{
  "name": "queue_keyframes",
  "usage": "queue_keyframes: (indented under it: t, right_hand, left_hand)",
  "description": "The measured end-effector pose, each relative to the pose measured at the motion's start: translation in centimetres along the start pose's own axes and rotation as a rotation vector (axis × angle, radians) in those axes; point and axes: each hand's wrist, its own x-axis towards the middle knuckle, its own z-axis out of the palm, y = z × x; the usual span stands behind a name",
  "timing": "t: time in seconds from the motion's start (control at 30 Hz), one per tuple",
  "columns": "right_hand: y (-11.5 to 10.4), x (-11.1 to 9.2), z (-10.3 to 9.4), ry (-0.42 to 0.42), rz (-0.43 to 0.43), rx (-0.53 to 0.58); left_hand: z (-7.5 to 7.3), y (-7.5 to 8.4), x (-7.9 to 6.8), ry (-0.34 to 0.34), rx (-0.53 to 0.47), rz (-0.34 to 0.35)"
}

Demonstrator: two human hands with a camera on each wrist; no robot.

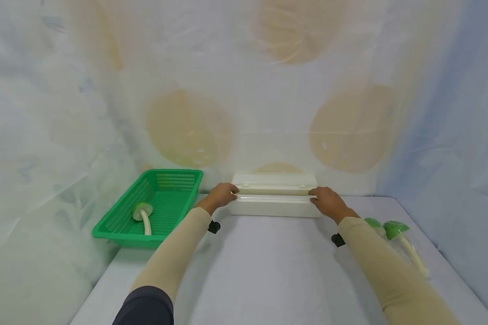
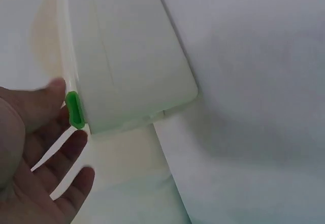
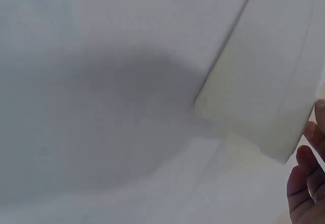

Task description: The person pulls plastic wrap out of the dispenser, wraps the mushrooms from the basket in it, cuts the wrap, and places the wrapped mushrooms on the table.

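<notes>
A long white box (image 1: pixel 274 206) lies at the back of the table, with a pale upper panel (image 1: pixel 274 178) behind its front wall. My left hand (image 1: pixel 219 196) pinches its left end. In the left wrist view, the thumb and forefinger meet at a small green tab (image 2: pixel 75 110) on the box's corner, while the other fingers spread below. At the right end, my right hand (image 1: pixel 328 202) grips the edge between thumb and fingers. Only some fingertips (image 3: pixel 306 158) show in the right wrist view, beside the box's corner; the thumb is hidden there.
On the left stands a green plastic basket (image 1: pixel 122 241) holding a pale round-headed thing with a white stalk (image 1: pixel 145 219). Behind my right forearm lie green-topped things (image 1: pixel 394 229), one with a long pale stalk, in clear wrapping. Plastic-like sheeting (image 1: pixel 268 90) encloses the table (image 1: pixel 268 271).
</notes>
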Motion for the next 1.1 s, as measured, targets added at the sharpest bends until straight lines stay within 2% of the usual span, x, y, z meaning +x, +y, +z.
queue_keyframes:
  t: [0.13, 0.3, 0.47, 0.63, 0.77, 0.87, 1.1]
  right_hand:
    - [0.6, 0.3, -0.3, -0.052, 0.014, 0.018]
    - [0.2, 0.6, -0.4, -0.101, 0.014, 0.059]
    - [-0.1, 0.6, -0.3, -0.120, 0.019, 0.062]
    - [0.0, 0.4, 0.0, -0.063, 0.001, 0.022]
    - [0.1, 0.1, 0.0, -0.070, -0.060, -0.068]
    - [0.2, -0.2, -0.4, -0.090, -0.101, -0.134]
    - [0.7, -0.3, -1.6, -0.061, -0.060, -0.102]
  left_hand:
    - [-0.2, 0.2, 0.2, -0.053, 0.019, -0.001]
    - [0.2, 0.7, 0.3, -0.074, -0.002, -0.033]
    - [1.1, 1.0, 0.3, -0.045, 0.046, -0.047]
    - [1.7, 1.3, 0.3, -0.005, 0.048, -0.045]
    - [2.1, 1.2, 0.4, 0.021, 0.057, -0.038]
    - [2.2, 1.0, 0.6, 0.048, 0.115, -0.009]
    - [2.0, 0.8, 0.9, 0.039, 0.363, 0.128]
